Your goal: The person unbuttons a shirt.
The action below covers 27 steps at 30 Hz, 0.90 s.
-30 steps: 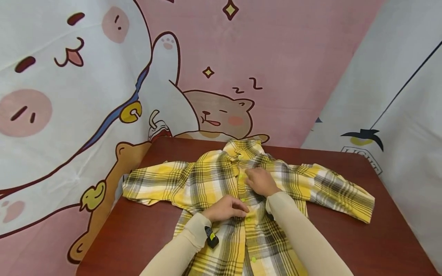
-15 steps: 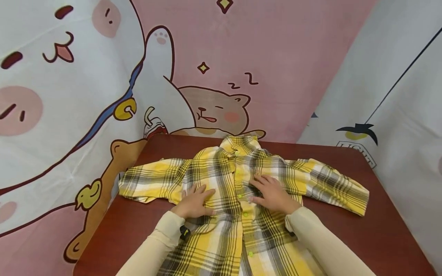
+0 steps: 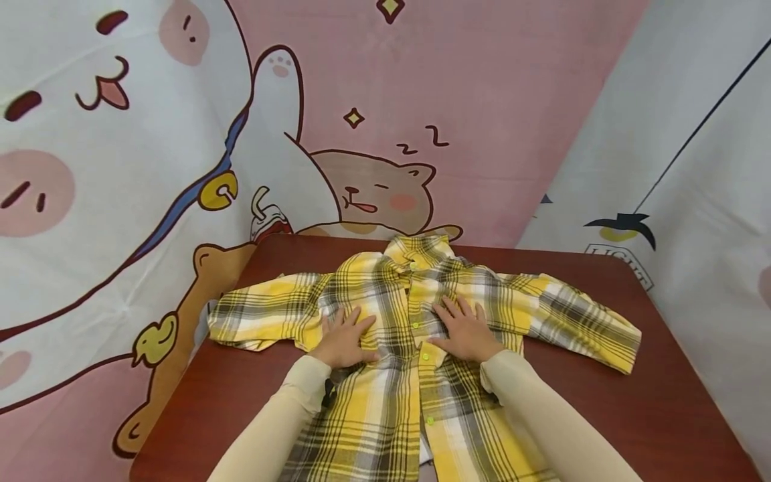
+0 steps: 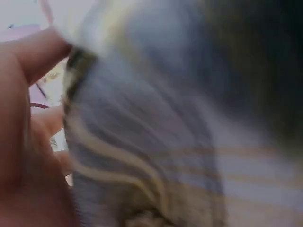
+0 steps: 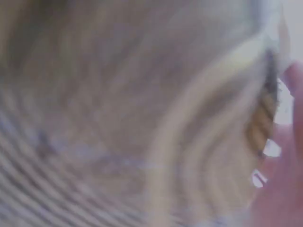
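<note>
A yellow, white and grey plaid shirt (image 3: 385, 402) lies front up, its sleeves spread to both sides and its collar (image 3: 419, 252) at the far end. Green buttons run down the placket, which parts toward the bottom. My left hand (image 3: 345, 341) rests with spread fingers on the left chest of the shirt. On the other side of the placket my right hand (image 3: 468, 333) lies flat, fingers spread, thumb by the button line. Blurred plaid cloth (image 4: 142, 132) fills most of the left wrist view, and cloth (image 5: 118, 104) fills the right wrist view too.
The shirt lies on a dark red table (image 3: 602, 415) whose far edge meets a pink and white cartoon curtain (image 3: 482, 100). The left sleeve end (image 3: 231, 321) reaches near the table's left edge; the right sleeve end (image 3: 626, 348) lies toward the right edge.
Both hands have left the placket, the left one moving left, and now lie spread on the chest. In the last half second they slid slightly, and the lower placket opened a little wider.
</note>
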Motion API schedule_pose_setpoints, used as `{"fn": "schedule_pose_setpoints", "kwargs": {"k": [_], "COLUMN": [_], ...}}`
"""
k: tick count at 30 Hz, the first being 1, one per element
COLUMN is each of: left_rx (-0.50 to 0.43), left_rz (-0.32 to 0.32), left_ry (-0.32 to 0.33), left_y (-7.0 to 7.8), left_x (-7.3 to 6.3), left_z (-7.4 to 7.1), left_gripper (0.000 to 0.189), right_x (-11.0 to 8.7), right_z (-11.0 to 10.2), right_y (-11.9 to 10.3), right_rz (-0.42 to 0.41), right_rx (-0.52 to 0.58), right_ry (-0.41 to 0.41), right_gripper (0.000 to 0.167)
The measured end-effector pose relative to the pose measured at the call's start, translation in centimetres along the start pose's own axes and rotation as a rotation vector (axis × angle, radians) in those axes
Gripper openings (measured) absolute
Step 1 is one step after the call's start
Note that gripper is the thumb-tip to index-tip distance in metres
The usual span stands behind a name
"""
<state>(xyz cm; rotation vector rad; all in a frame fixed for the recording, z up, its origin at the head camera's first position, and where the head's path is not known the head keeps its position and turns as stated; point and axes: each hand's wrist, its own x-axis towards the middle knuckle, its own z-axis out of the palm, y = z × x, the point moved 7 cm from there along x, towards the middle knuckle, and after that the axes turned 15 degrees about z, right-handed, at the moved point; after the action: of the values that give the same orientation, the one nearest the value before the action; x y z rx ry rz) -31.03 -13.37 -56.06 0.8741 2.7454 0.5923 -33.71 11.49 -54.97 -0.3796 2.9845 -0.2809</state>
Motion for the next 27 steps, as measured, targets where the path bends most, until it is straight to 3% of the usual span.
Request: {"fn": "schedule_pose_setpoints", "kwargs": {"k": [5,9,13,15,17,19,22,27], "left_rx": [0.002,0.070,0.115,0.082,0.039,0.017,0.036,0.023], "left_rz": [0.098,0.052,0.002,0.013,0.038,0.046,0.004,-0.099], "left_ry": [0.089,-0.008,-0.099,-0.077,-0.016,0.052,0.120,0.040], "left_y": [2.0,2.9,2.7,2.6,2.5,2.2,0.9,-1.9], "left_x": [0.3,0.4,0.4,0.3,-0.1,-0.9,-2.5,-4.6], "left_z": [-0.6,0.4,1.6,1.5,0.7,-0.5,-2.1,-1.9], "left_gripper": [0.058,0.073,0.088,0.088,0.085,0.080,0.078,0.091], "right_x": [-0.8,-1.0,-0.5,-0.5,-0.7,-1.1,-1.7,-3.2], "right_z": [-0.7,0.8,2.2,1.6,0.3,-1.3,-2.7,-2.1], "right_y": [-1.3,-1.4,-0.6,-0.5,-0.1,0.7,3.5,7.9], "right_rz": [-0.102,-0.083,-0.035,-0.041,-0.048,-0.052,0.001,0.135], "right_rx": [0.138,0.058,0.011,0.048,0.092,0.115,0.098,0.021], "right_ry": [-0.018,-0.067,-0.091,-0.068,-0.030,0.026,0.060,-0.045], "right_gripper": [0.071,0.078,0.078,0.077,0.074,0.072,0.074,0.086]}}
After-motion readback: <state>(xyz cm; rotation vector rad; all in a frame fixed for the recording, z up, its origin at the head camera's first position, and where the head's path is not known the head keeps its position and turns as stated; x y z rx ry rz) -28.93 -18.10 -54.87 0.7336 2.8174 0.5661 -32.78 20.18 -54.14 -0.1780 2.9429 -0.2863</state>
